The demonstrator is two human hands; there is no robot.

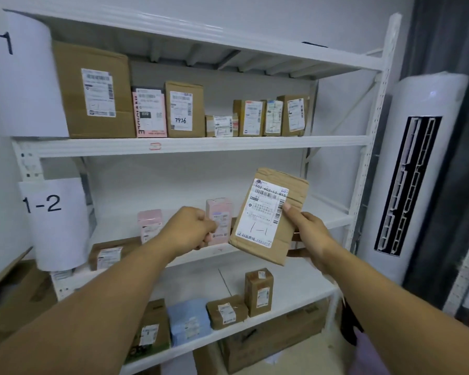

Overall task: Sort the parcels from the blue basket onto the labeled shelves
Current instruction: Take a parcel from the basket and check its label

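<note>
While the right hand (309, 234) grips the brown parcel (268, 215) by its right edge, thumb on the label, the parcel stands tall and leans a little. It hangs in front of the 1-2 shelf (333, 215). The pen marks on it look like 1-1, so it likely goes up onto the 1-1 shelf (201, 146). The left hand (190, 228) curls around a pink box (218, 212).
</note>
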